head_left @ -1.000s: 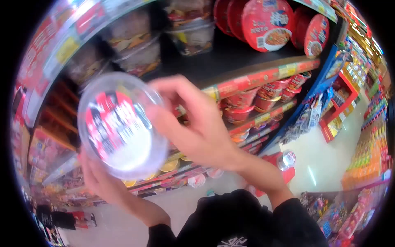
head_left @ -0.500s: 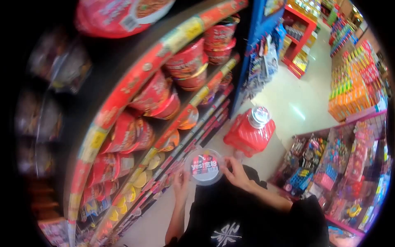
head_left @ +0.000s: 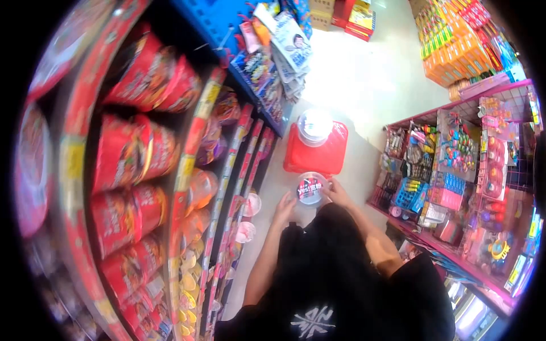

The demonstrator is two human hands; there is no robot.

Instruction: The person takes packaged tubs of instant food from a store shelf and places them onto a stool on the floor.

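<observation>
Clear tub [head_left: 310, 188], a single one, is grasped between left hand [head_left: 284, 207] and right hand [head_left: 336, 194], near one red container [head_left: 315, 158]

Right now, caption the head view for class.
Left hand and right hand hold a labelled tub near a red stand.

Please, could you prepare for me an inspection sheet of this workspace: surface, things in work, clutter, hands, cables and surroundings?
Surface: pale, shiny floor; no table seen under the work.
Things in work: round clear tub with a printed label, held above the floor.
Clutter: red stand, perhaps a stool, just beyond the tub, with what look like stacked clear tubs on it.
Hands: left hand and right hand hold the tub from opposite sides.
Cables: nothing seen.
Surroundings: shelves with red cups at left; pink rack of small goods at right; orange boxes farther off.
</observation>
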